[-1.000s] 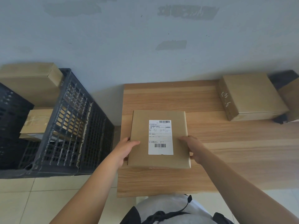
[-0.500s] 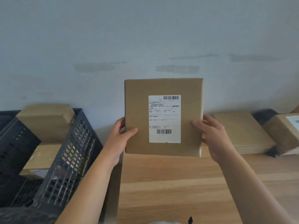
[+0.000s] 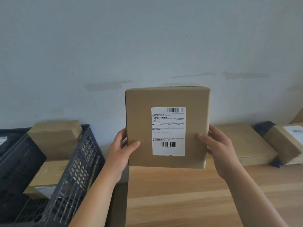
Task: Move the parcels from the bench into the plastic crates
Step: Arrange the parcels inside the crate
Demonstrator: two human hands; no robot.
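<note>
A flat brown cardboard parcel (image 3: pixel 139 122) with a white shipping label hangs upright in front of me, above the wooden bench (image 3: pixel 188 197). My left hand (image 3: pixel 120 151) grips its left edge, thumb on the front face. At the right edge my right hand (image 3: pixel 218 149) holds it the same way. A black plastic crate (image 3: pixel 77 174) stands to the left of the bench and holds two brown parcels, one tall (image 3: pixel 54 138) and one lower (image 3: pixel 47 176).
On the bench at the back right lie a flat brown parcel (image 3: pixel 249 145) and a labelled box (image 3: pixel 285 141), with a dark object between them. A second black crate (image 3: pixel 11 145) sits at the far left. A pale wall rises behind everything.
Both hands lifted the parcel off the bench and tilted it upright with its label towards me. The view also tipped up towards the wall.
</note>
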